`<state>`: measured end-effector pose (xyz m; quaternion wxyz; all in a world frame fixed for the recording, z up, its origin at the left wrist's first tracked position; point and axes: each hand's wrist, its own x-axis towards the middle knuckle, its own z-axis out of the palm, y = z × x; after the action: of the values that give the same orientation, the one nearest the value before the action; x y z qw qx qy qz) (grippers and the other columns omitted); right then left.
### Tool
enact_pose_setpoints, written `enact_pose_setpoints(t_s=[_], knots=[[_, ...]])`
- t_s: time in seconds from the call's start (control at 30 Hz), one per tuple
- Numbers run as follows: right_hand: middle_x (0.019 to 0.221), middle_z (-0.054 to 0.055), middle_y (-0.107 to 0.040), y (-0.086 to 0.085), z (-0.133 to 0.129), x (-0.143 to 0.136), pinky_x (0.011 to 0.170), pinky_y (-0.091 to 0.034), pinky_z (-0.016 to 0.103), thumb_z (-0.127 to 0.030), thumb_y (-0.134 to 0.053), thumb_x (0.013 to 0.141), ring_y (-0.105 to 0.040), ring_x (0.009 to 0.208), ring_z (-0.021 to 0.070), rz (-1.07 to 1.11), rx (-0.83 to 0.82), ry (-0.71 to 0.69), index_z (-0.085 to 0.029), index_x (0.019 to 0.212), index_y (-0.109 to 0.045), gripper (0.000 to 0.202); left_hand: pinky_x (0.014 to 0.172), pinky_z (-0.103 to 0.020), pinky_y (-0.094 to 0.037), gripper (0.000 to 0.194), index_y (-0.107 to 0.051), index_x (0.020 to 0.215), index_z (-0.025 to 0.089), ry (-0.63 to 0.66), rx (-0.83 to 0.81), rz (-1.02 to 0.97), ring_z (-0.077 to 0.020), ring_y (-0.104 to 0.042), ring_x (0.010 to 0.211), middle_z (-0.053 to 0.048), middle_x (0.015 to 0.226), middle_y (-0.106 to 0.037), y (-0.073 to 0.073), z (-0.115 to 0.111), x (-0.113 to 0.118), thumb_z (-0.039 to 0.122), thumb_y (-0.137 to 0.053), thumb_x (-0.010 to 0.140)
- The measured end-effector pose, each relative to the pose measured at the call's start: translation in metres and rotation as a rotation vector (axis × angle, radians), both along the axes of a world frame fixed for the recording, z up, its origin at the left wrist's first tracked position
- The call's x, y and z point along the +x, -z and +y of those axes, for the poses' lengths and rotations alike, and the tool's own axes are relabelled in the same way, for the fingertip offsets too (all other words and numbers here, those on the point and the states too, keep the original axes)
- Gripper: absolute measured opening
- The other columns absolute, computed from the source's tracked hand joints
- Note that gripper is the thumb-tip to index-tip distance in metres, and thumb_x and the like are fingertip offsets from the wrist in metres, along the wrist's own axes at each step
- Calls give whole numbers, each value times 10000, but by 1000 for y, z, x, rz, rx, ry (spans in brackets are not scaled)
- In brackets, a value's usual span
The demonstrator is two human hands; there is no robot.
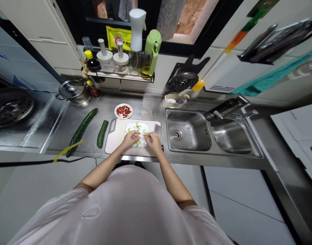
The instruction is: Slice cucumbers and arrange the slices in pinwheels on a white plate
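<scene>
A white plate with small fans of green-edged cucumber slices lies on a pale cutting board. Over the plate's left side, my left hand is closed in a pinch; whatever its fingertips hold is too small to name. My right hand pinches a cucumber slice at the plate's right side. A knife blade lies partly hidden beyond that hand. Left of the board are a cut cucumber piece and a long cucumber. Behind it sits a small plate of chopped red bits.
To the right is a double sink with a black faucet. A lidded steel pot stands at back left, near the stove. Bottles and jars fill a wall rack. A cable crosses at left.
</scene>
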<state>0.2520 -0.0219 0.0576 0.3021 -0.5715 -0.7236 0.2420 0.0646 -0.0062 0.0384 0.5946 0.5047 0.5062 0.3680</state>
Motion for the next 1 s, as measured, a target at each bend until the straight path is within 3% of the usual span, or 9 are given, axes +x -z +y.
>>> enact_pose_setpoints(t_s=[0.13, 0.27, 0.37, 0.63, 1.0], knots=[[894, 61, -621, 12, 21, 15, 844, -381, 321, -242, -477, 896, -511, 890, 211, -86, -43, 75, -195, 876, -640, 171, 693, -249, -444, 243, -683, 977, 196, -6, 153, 318, -126, -567, 678, -8, 776, -651, 5, 9, -9, 284, -661, 751], [914, 65, -618, 27, 32, 18, 822, -369, 298, -226, -487, 891, -497, 913, 213, -200, -104, 70, -192, 907, -650, 168, 824, -316, -450, 257, -705, 1038, 200, 147, 296, 658, -193, -593, 835, -63, 935, -678, 5, 13, -9, 262, -578, 823], [912, 60, -612, 36, 35, 13, 799, -359, 279, -223, -481, 904, -491, 906, 205, -283, -138, 46, -192, 916, -653, 175, 892, -351, -435, 291, -700, 1088, 196, 245, 372, 798, -239, -569, 986, -98, 1037, -659, 4, 14, -3, 247, -529, 858], [975, 79, -618, 40, 39, 7, 801, -340, 286, -240, -474, 930, -487, 916, 207, -425, -172, 9, -192, 962, -664, 198, 912, -361, -428, 341, -674, 1163, 194, 365, 429, 931, -252, -542, 1037, -113, 1051, -629, 9, 19, 12, 215, -480, 884], [998, 102, -626, 40, 44, 2, 809, -332, 312, -260, -449, 952, -490, 972, 229, -541, -177, -23, -199, 992, -669, 231, 891, -359, -409, 347, -671, 1165, 225, 415, 494, 1017, -242, -512, 1017, -106, 996, -602, 13, 24, 24, 193, -446, 903]])
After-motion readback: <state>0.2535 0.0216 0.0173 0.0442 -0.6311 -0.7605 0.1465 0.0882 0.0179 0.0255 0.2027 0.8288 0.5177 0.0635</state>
